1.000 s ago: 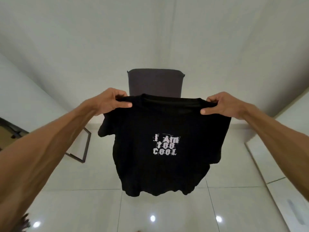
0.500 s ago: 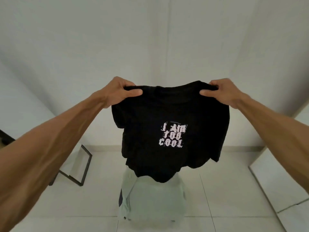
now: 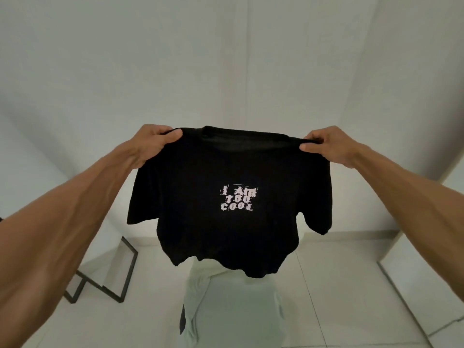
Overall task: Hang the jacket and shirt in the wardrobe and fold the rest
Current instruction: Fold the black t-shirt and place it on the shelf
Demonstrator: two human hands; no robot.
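We hold a black T-shirt [image 3: 226, 197] up in the air in front of us. Our arms are stretched out.

Our left hand [image 3: 150, 144] is closed tight on the left shoulder of the T-shirt. The thumb lies on the front of the cloth and the fingers are curled over the top. Our right hand [image 3: 329, 146] is closed tight on the right shoulder the same way. The thumb points in toward the neck hole.

The T-shirt hangs flat and spread wide between the two hands. The front faces us. The neck hole is at the top, in the middle. The short sleeves hang down at each side. The bottom edge is wavy and hangs free. It touches nothing that we can see.

White words [image 3: 238, 198] are printed on the chest. They say "I Am Too Cool".

Below the T-shirt there is a pale grey-green cloth [image 3: 233, 310]. It lies over something dark, and we cannot tell what that is. The T-shirt hides the top part of the cloth.

On the left stands a black metal frame [image 3: 118, 280] on the white tiled floor [image 3: 339, 297]. Behind everything is a plain white wall [image 3: 226, 59].
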